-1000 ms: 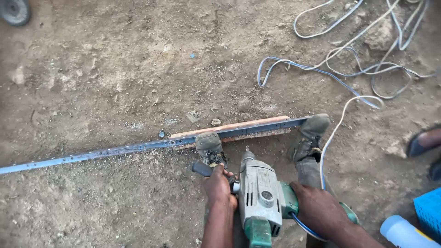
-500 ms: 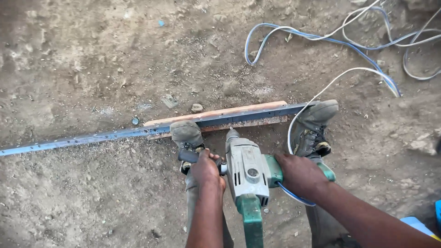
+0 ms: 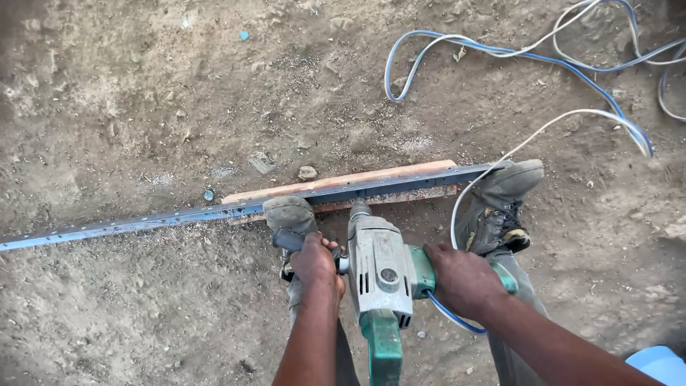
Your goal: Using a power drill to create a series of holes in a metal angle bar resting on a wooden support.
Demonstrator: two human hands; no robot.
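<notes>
In the head view, a grey and green electric drill [image 3: 382, 275] is seen at the lower centre of the frame, its nose pointed down at a long dark metal bar [image 3: 214, 212] that runs from the left edge to the right of centre. The left hand [image 3: 314, 266] is clamped around the drill's dark side handle [image 3: 289, 241], just left of the body. The right hand [image 3: 463, 280] is closed around the green grip on the right side of the body. The drill thus lies between the two hands, which are kept apart. The bar is laid on a wooden plank [image 3: 343, 184] on the dirt ground [image 3: 143, 107]. The bar is pinned under the left boot [image 3: 289, 213] and the right boot [image 3: 500, 204]. Blue and white cables [image 3: 514, 53] are looped across the upper right.

Compared with the frame half a second earlier, the grips are unchanged; the scene is shifted slightly rightward and downward, and the bar appears more level.
</notes>
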